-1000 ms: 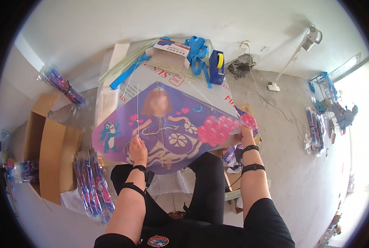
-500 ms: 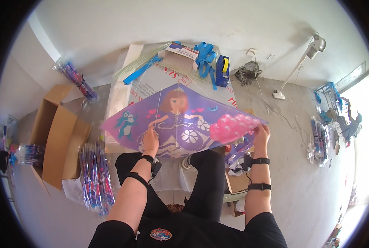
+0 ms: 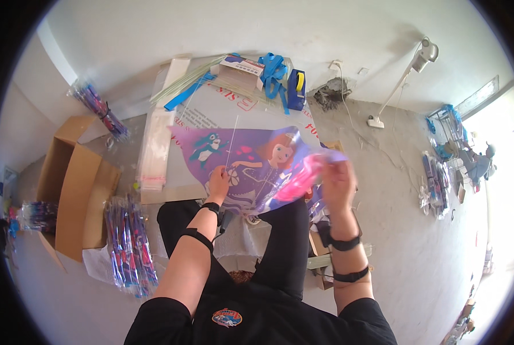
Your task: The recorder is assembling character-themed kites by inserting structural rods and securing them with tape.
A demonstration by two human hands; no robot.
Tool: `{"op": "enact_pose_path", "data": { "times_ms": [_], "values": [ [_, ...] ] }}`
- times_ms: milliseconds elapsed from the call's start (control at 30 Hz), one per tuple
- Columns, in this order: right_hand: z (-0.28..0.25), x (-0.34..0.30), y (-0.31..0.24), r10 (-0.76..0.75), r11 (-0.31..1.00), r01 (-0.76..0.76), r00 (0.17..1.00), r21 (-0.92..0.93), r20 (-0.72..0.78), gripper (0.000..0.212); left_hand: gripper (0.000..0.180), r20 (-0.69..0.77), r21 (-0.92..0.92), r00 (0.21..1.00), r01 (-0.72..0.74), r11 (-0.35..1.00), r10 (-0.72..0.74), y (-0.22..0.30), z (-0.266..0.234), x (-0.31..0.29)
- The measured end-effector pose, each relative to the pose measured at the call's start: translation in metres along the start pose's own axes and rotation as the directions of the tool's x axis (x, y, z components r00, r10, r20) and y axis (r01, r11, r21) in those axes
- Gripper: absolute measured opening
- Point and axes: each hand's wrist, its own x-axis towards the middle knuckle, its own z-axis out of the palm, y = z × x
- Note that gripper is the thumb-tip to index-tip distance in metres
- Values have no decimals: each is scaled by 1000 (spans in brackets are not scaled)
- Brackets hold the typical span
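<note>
A purple kite (image 3: 246,164) printed with a red-haired figure, a blue animal and a pink patch lies tilted over the front of the table. My left hand (image 3: 219,181) is closed on its lower left part, where a thin pale rod (image 3: 234,138) runs upward from my fingers. At the kite's right end, my right hand (image 3: 338,183) is raised and smeared by motion, closed near the pink corner. That side of the sail is bent and curled up toward the hand. Which fingers hold the corner is hard to see.
On the sheet-covered table (image 3: 196,112) are an open small box (image 3: 239,72), blue strapping (image 3: 274,75), a blue tape dispenser (image 3: 296,90) and thin pale rods. A cardboard box (image 3: 75,195) and wrapped bundles (image 3: 129,244) stand left. A stick vacuum (image 3: 403,83) leans at the right.
My right hand has moved left and toward me with the kite's right corner. The kite, spread flat before, is now turned and bent. My left hand has shifted slightly right and up.
</note>
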Motion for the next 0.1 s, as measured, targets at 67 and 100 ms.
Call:
{"op": "enact_pose_path", "data": {
  "times_ms": [67,100],
  "values": [
    [32,-11,6,-121,966,148,984,-213,132,16,25,-46,41,999,27,999,-25,-5,-10,-4],
    [53,-13,2,-209,951,242,962,-192,174,19,29,-48,55,998,37,998,-35,-10,-19,-6]
  ]
}}
